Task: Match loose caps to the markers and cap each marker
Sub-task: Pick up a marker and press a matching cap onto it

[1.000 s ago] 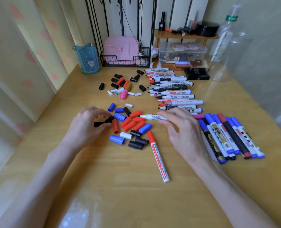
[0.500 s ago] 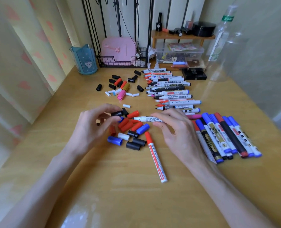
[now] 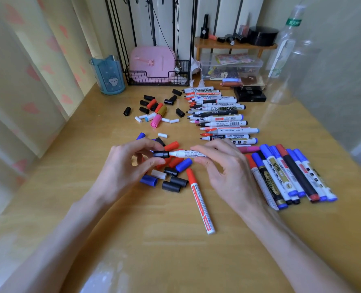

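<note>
My left hand (image 3: 128,166) pinches a black cap (image 3: 161,154) between thumb and fingers. My right hand (image 3: 224,166) grips a white marker (image 3: 188,154) lying level, its tip end meeting the black cap. Under both hands lies a pile of loose caps (image 3: 171,178) in red, blue, black and white. A capped red marker (image 3: 199,199) lies on the desk just in front. Capped markers (image 3: 289,174) lie side by side at the right. A row of uncapped markers (image 3: 217,115) lies behind my right hand. More loose caps (image 3: 156,108) are scattered farther back.
The wooden desk (image 3: 175,250) has a curtain along its left edge. At the back stand a blue cup (image 3: 109,77), a wire basket (image 3: 158,79) with a pink box, a clear storage box (image 3: 232,68) under a small shelf, and clear bottles (image 3: 287,60) at the right.
My left hand lifted the black cap out of the pile and brought it right, to the marker's tip. My right hand raised the white marker slightly and kept its hold.
</note>
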